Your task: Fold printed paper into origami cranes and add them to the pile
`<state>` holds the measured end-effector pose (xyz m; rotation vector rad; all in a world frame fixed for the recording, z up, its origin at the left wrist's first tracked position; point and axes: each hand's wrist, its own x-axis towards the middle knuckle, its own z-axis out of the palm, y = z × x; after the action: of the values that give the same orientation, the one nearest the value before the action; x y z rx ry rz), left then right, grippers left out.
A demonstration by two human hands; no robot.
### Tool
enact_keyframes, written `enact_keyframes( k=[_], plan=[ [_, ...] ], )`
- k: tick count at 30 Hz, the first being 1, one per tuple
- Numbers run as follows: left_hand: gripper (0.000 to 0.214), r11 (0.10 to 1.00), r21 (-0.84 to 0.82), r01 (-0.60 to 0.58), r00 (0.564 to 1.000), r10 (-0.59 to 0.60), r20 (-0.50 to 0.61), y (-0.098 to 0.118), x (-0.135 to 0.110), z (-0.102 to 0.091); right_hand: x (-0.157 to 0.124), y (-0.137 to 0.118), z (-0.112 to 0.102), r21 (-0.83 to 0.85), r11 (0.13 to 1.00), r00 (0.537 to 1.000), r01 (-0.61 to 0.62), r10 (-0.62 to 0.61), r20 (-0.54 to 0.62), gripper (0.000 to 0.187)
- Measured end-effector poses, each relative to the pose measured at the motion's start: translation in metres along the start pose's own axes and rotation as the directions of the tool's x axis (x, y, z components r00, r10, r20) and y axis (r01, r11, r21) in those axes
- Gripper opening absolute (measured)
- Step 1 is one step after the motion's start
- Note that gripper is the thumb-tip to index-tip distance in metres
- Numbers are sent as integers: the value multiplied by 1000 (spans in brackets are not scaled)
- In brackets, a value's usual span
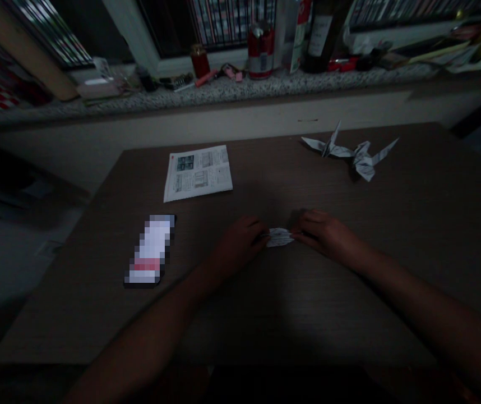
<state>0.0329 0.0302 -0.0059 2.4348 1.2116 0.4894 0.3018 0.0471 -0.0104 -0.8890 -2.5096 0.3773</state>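
Note:
A small folded piece of printed paper (280, 237) lies on the dark wooden table (266, 314) between my two hands. My left hand (240, 241) pinches its left end with curled fingers. My right hand (322, 231) grips its right end, fingers closed on it. Both forearms reach in from the bottom of the view. The room is dim.
A flat printed sheet (198, 172) lies at the table's back left. A phone with a blurred screen (151, 250) lies to the left. Two folded paper cranes (352, 151) rest at the back right. Behind the table, a stone ledge (232, 90) holds a red can, bottles and clutter.

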Motion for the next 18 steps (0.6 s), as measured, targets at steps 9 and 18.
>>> enact_keyframes(
  k=[9, 18],
  plan=[
    [10, 1000, -2, 4, 1000, -4, -9, -1, 0, -1, -2, 2, 1, -83, 996, 1000, -17, 17, 9, 21],
    [9, 999, -35, 31, 1000, -31, 7, -3, -2, -2, -4, 4, -7, -56, 998, 1000, -11, 12, 17, 19]
  ],
)
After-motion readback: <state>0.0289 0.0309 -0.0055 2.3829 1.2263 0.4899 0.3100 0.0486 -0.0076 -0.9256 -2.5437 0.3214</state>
